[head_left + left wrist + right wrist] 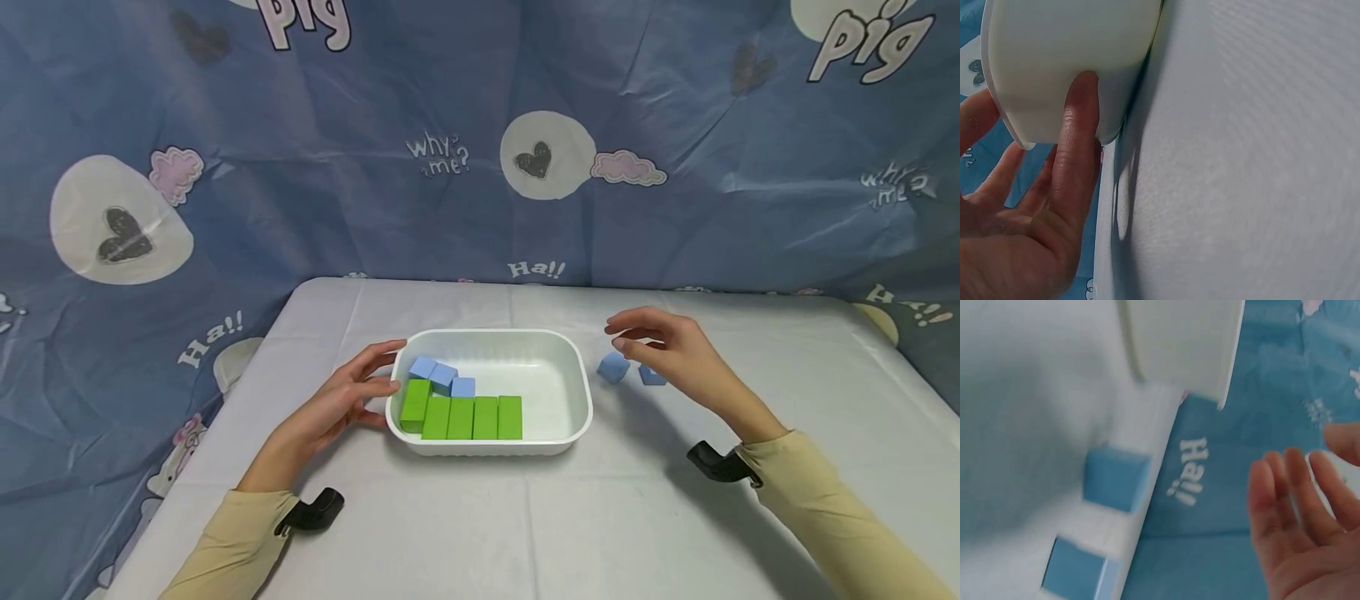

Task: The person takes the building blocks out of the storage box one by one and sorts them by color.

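A white plastic tray (536,446) stands on the table, with several green blocks (485,417) along its near side and three blue blocks (443,377) behind them at the left. Against the tray's left end rests my left hand (341,396); in the left wrist view one extended finger (1079,125) touches the outer wall. My right hand (667,342) hovers to the right of the tray, fingers loosely bent and holding nothing. Below it on the table lie two small blue cubes (613,367), the right one (652,376) partly covered by the hand. The right wrist view shows both cubes (1116,478), slightly blurred.
White cloth covers the table (480,525). Behind it hangs a blue printed curtain (360,208) with words and hearts. Black straps (313,510) sit at both wrists, over beige sleeves.
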Demonstrator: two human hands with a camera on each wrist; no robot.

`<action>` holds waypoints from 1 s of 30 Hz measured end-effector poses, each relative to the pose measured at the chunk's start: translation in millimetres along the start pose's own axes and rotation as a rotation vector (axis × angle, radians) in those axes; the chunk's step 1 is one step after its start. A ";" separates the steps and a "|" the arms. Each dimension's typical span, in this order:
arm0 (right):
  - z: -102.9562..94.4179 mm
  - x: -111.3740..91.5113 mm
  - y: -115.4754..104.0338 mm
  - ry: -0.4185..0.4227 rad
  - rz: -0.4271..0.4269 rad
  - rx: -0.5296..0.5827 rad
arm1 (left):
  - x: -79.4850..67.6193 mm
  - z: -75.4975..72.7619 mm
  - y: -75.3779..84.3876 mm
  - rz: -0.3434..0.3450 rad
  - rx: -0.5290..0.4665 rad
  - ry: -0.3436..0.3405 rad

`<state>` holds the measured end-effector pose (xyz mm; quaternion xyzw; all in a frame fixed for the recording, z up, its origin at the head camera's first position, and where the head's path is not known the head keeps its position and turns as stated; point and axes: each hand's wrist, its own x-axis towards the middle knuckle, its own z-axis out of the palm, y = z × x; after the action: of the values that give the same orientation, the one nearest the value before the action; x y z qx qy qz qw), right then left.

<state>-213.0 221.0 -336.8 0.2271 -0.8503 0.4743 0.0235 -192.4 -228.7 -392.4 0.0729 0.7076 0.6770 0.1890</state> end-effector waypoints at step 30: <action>96.6 22.2 -33.5 -0.277 -0.061 0.246 | 1.6 0.2 0.3 -0.002 -0.021 0.005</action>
<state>-202.2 119.0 -357.5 0.3171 -0.7736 0.5381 -0.1073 -193.8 -227.9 -392.4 0.0684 0.7009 0.6845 0.1887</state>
